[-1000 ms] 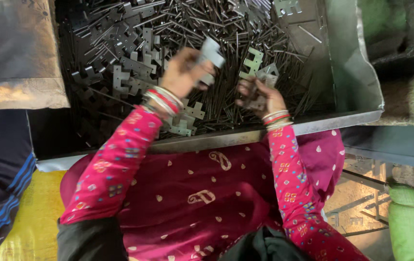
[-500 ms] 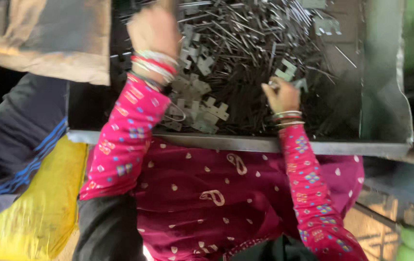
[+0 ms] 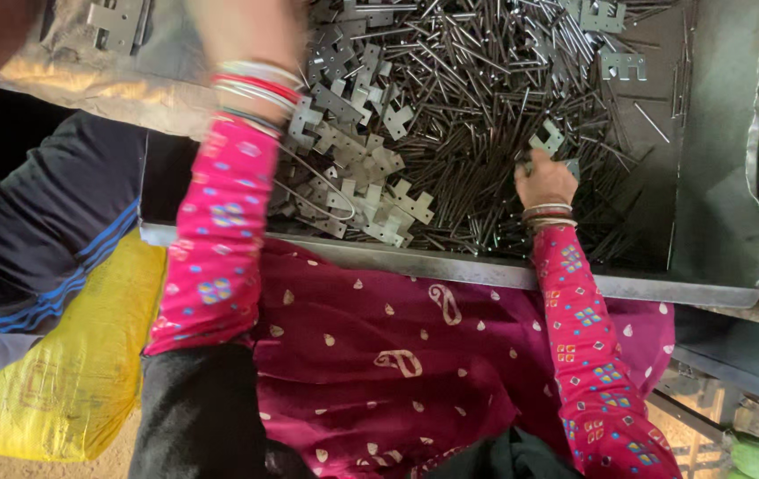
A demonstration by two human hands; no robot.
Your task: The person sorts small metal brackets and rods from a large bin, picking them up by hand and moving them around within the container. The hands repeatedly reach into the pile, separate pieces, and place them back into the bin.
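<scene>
- Head view: right hand [image 3: 546, 180] rests in a metal tray [image 3: 716, 177] of pins [image 3: 477, 115], fingers closed on a notched bracket [image 3: 546, 137].
- Left hand [image 3: 242, 31], blurred, is raised over the tray's far-left side; its grip cannot be made out.
- More brackets [image 3: 371, 177] lie heaped between the hands.

Head camera looking steeply down, close over the lap; metal tray [image 3: 716, 177] running toward 12 o'clock, yellow sack [image 3: 69, 372] at 8 o'clock
</scene>
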